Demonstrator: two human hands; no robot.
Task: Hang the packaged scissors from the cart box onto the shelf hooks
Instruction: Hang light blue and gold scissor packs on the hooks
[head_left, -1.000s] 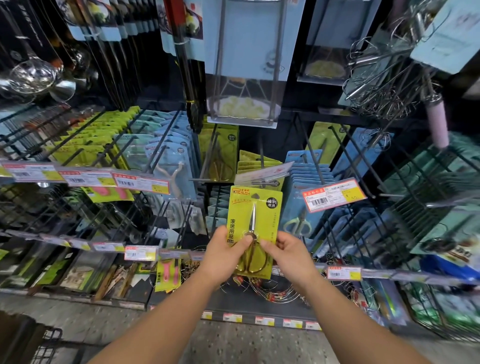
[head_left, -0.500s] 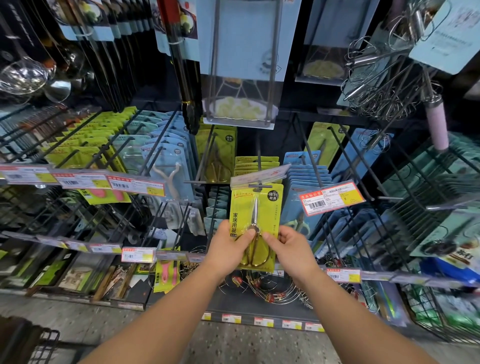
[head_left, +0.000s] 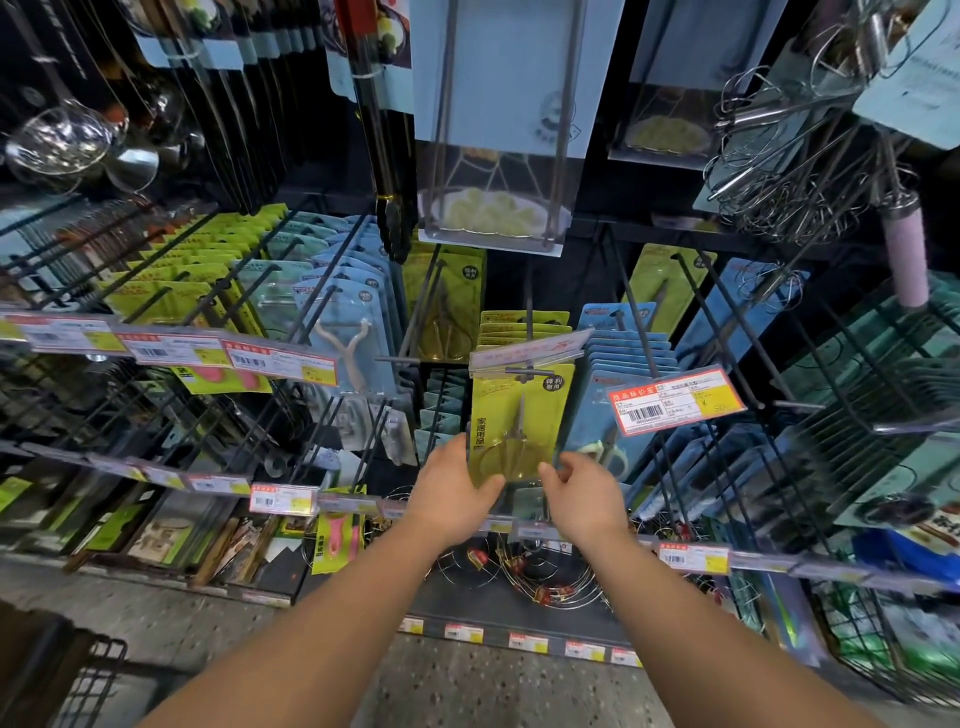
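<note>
The yellow-green carded scissors pack (head_left: 514, 421) hangs at the tip of the black wire hook (head_left: 525, 370). Left hand (head_left: 454, 491) grips its lower edge; right hand (head_left: 584, 493), loosely open, is just beside it. Risk: released unseated, the pack may slide off the hook tip.

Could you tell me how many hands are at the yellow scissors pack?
2. The left hand holds the yellow scissors pack at its lower left edge; the right hand is by its lower right corner, contact unclear.
</note>
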